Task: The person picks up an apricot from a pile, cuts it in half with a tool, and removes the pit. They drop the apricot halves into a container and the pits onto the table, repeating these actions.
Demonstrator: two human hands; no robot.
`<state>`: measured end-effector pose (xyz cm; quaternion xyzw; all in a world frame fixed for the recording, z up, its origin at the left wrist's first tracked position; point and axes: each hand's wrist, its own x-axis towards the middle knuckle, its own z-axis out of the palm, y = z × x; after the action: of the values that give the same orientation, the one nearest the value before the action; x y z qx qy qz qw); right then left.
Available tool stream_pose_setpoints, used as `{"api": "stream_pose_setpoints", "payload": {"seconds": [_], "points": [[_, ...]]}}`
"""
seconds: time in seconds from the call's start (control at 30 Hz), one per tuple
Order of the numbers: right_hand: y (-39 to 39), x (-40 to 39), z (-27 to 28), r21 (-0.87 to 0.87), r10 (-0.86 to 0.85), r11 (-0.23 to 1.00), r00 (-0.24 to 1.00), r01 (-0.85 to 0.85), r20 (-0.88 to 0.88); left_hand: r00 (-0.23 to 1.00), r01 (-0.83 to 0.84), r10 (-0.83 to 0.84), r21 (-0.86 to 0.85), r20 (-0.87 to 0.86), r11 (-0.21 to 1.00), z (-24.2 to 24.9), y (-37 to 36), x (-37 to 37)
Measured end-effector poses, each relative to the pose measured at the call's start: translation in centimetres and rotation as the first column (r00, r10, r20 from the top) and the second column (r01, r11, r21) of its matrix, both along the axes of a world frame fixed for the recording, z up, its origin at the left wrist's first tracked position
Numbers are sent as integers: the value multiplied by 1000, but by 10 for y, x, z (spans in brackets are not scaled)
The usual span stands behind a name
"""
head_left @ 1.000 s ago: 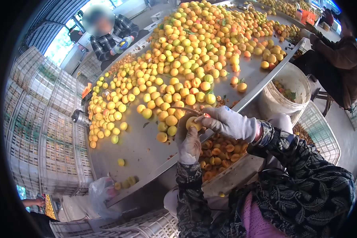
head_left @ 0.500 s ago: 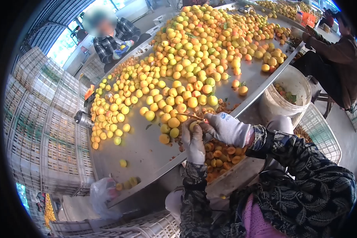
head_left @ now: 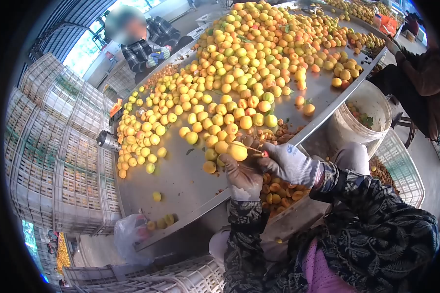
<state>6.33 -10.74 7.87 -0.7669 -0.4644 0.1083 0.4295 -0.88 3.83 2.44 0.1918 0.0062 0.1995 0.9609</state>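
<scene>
My left hand [head_left: 243,179], in a stained white glove, has its fingers curled around a yellow apricot [head_left: 237,151] at the edge of the fruit pile. Just to its right, my right hand [head_left: 289,163], gloved in white, is closed on a thin tool [head_left: 264,153] with a reddish end; its thin part reaches left toward the apricot. Beneath both hands, a container of apricot halves [head_left: 279,191] is partly hidden. The large heap of whole apricots [head_left: 234,63] lies on the metal table [head_left: 181,183] beyond.
A white bucket [head_left: 362,113] stands right of the table, above a crate [head_left: 401,168]. Stacked crates [head_left: 58,146] fill the left side. A metal cup [head_left: 107,140] and plastic bag [head_left: 130,234] are at the table's left edge. Co-workers [head_left: 146,46] sit across and at right.
A yellow apricot now shows clearly in my left hand, where the fruit was mostly hidden by the fingers. My right hand has shifted slightly right and down with the tool. The whole view has shifted slightly.
</scene>
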Motion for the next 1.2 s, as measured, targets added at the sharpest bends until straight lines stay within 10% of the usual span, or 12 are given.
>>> {"api": "stream_pose_setpoints", "payload": {"seconds": [0.17, 0.27, 0.33, 0.47, 0.53, 0.7, 0.8, 0.9, 1.0, 1.2], "points": [[5, -1, -24, -56, -43, 997, 994, 49, 96, 989, 122, -116, -64, 89, 991, 8, -11, -8], [7, 2, -28, -21, -32, 999, 998, 33, 55, 999, -9, 19, 221, -44, 975, 3, -17, -7], [9, 2, -26, -151, -38, 988, 999, 39, 8, 996, 89, -89, -65, 2, 994, 1, -18, -5], [3, 6, -8, -99, -7, 995, 1000, 5, -15, 998, 67, -68, -110, -7, 992, 19, -28, -5], [-4, 7, 3, 44, 83, 996, 989, -79, -122, 976, -203, 217, 284, -21, 937, 18, -30, -7], [-18, 19, 6, 64, 241, 970, 951, -233, -194, 994, 24, 35, 516, -104, 856, 19, 16, -20], [-22, 16, 4, -88, 210, 971, 971, -220, -110, 998, -22, 63, 844, -14, 535, 22, 30, -21], [-21, 6, -6, 46, 160, 986, 986, -158, -52, 979, 205, -142, 646, -148, 735, 30, 37, -23], [-23, 4, -7, 1, 73, 997, 997, -73, 21, 997, 67, -33, 527, -75, 847, 19, 18, -14], [-32, 10, 8, 5, 188, 982, 982, -188, -10, 994, 111, -99, 526, -53, 843, 19, 29, -18]]}}
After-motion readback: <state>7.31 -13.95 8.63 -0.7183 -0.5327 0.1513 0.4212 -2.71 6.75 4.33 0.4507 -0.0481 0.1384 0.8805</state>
